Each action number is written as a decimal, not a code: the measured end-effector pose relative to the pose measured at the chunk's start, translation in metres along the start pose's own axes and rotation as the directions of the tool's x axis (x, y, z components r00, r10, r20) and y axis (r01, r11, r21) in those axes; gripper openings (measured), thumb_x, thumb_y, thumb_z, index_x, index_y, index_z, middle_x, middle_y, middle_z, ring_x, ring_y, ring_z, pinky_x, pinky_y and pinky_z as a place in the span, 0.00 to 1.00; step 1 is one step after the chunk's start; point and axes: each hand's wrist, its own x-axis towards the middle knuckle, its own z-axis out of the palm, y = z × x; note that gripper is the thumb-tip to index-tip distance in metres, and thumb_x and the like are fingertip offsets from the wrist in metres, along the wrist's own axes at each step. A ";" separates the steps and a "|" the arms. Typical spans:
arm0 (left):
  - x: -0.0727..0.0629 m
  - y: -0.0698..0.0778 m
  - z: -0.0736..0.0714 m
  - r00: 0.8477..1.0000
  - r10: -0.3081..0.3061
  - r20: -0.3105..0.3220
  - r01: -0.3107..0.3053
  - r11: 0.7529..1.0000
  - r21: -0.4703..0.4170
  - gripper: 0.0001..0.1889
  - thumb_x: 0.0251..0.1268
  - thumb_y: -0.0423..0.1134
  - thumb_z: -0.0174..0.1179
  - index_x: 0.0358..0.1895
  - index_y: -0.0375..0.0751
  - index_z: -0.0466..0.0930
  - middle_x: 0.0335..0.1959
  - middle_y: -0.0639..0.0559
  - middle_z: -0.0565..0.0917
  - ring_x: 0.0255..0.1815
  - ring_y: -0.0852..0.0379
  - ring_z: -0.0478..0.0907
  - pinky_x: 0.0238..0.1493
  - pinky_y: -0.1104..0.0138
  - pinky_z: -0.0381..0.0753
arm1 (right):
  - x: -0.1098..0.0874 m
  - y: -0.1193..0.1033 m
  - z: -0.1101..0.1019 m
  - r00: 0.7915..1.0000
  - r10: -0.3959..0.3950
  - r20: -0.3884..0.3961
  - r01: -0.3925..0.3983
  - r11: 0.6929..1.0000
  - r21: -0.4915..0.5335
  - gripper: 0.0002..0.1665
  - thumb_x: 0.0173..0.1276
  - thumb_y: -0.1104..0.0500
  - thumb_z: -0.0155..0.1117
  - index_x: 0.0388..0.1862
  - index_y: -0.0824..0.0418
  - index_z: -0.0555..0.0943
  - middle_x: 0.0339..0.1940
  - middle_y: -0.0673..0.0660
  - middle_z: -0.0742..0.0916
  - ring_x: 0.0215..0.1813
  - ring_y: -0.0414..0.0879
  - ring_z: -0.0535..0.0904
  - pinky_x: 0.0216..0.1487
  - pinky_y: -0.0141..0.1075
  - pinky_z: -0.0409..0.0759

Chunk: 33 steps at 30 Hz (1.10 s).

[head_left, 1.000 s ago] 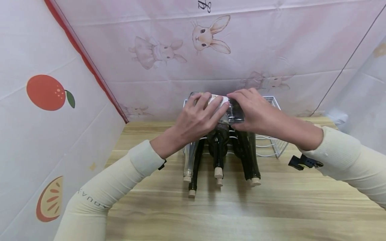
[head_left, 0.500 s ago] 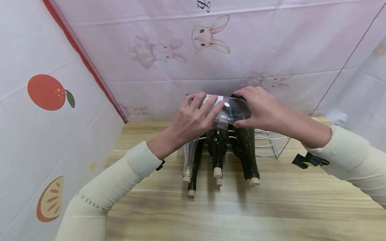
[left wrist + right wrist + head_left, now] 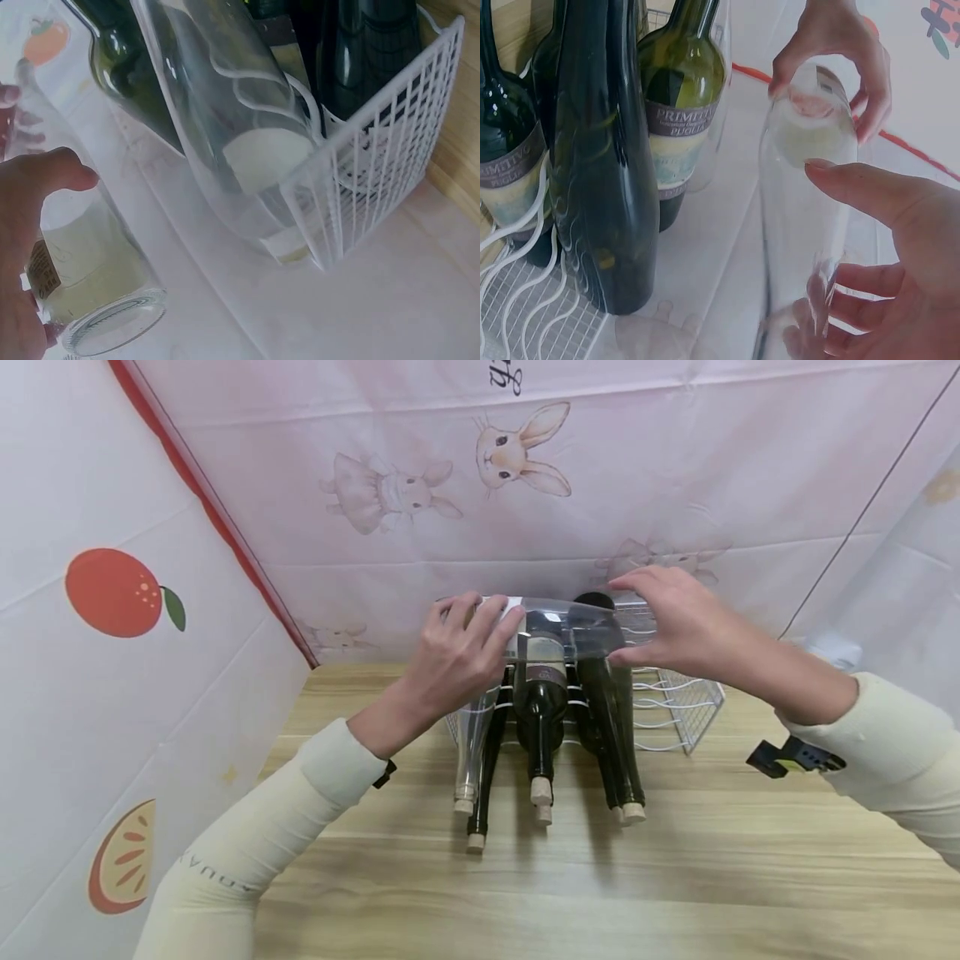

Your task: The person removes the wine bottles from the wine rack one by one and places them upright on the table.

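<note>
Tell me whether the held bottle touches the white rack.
Apart. The left wrist view shows pale backdrop separating the held bottle from the rack; the right wrist view shows a gap too.

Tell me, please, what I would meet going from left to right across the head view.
Printed orange, left hand, held bottle, right hand, right sleeve.

Wood-grain table (image 3: 525, 893) beneath a white wire rack (image 3: 697, 708)
</note>
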 end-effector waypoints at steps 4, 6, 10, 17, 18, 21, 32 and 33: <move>-0.005 -0.005 0.002 0.999 -0.029 0.015 0.029 1.000 0.006 0.24 0.55 0.36 0.64 0.57 0.37 0.80 0.49 0.40 0.86 0.45 0.40 0.84 0.39 0.49 0.88 | 0.002 0.011 -0.002 1.000 -0.008 -0.015 0.008 1.000 -0.020 0.58 0.53 0.48 0.84 0.77 0.67 0.66 0.77 0.73 0.72 0.77 0.73 0.62 0.78 0.70 0.58; -0.007 -0.007 0.002 0.999 -0.043 0.025 0.043 0.999 0.019 0.24 0.54 0.38 0.65 0.57 0.37 0.80 0.49 0.40 0.86 0.44 0.40 0.84 0.37 0.49 0.88 | 0.002 0.015 -0.005 1.000 -0.009 -0.028 0.008 1.000 -0.022 0.58 0.53 0.48 0.84 0.77 0.67 0.66 0.76 0.73 0.72 0.77 0.73 0.62 0.78 0.70 0.59; -0.011 -0.011 0.001 0.997 -0.070 0.042 0.068 0.997 0.040 0.24 0.55 0.39 0.67 0.58 0.37 0.80 0.49 0.39 0.86 0.45 0.39 0.84 0.36 0.50 0.88 | 0.000 0.022 -0.010 0.999 0.001 -0.045 -0.002 1.000 -0.017 0.61 0.52 0.46 0.85 0.78 0.67 0.65 0.77 0.74 0.71 0.77 0.74 0.62 0.77 0.71 0.58; -0.022 -0.017 -0.001 0.995 -0.094 0.042 0.091 0.994 0.059 0.25 0.53 0.37 0.66 0.58 0.37 0.79 0.50 0.39 0.86 0.45 0.38 0.84 0.36 0.49 0.88 | -0.001 0.035 -0.015 0.998 0.020 -0.067 -0.021 1.000 -0.017 0.61 0.52 0.45 0.85 0.78 0.67 0.65 0.73 0.75 0.74 0.70 0.72 0.69 0.72 0.71 0.64; -0.024 -0.018 -0.002 0.995 -0.095 0.042 0.092 0.994 0.063 0.25 0.53 0.37 0.66 0.57 0.37 0.78 0.49 0.39 0.86 0.45 0.38 0.84 0.36 0.48 0.87 | -0.001 0.037 -0.016 0.997 0.027 -0.068 -0.028 1.000 -0.014 0.62 0.52 0.45 0.85 0.79 0.67 0.65 0.73 0.75 0.74 0.69 0.72 0.70 0.71 0.71 0.66; -0.028 -0.022 -0.002 0.994 -0.108 0.036 0.104 0.991 0.079 0.26 0.51 0.37 0.67 0.57 0.36 0.78 0.49 0.38 0.86 0.44 0.38 0.84 0.34 0.49 0.87 | -0.001 0.042 -0.019 0.997 0.049 -0.067 -0.050 0.999 -0.001 0.63 0.53 0.45 0.85 0.80 0.68 0.62 0.73 0.75 0.73 0.69 0.72 0.70 0.69 0.71 0.68; -0.040 -0.031 -0.003 0.981 -0.184 0.060 0.180 0.982 0.053 0.29 0.51 0.42 0.72 0.57 0.34 0.77 0.48 0.36 0.86 0.41 0.38 0.83 0.28 0.53 0.83 | 0.002 0.062 -0.017 0.985 0.145 -0.092 -0.134 0.984 0.117 0.69 0.55 0.43 0.84 0.83 0.69 0.54 0.75 0.76 0.71 0.71 0.73 0.70 0.67 0.71 0.70; -0.041 -0.032 -0.005 0.979 -0.192 0.066 0.190 0.981 0.048 0.30 0.51 0.43 0.72 0.58 0.34 0.76 0.48 0.35 0.86 0.41 0.38 0.83 0.28 0.53 0.83 | 0.002 0.064 -0.015 0.984 0.153 -0.092 -0.140 0.981 0.131 0.69 0.55 0.42 0.83 0.83 0.68 0.54 0.75 0.77 0.71 0.70 0.74 0.70 0.66 0.71 0.71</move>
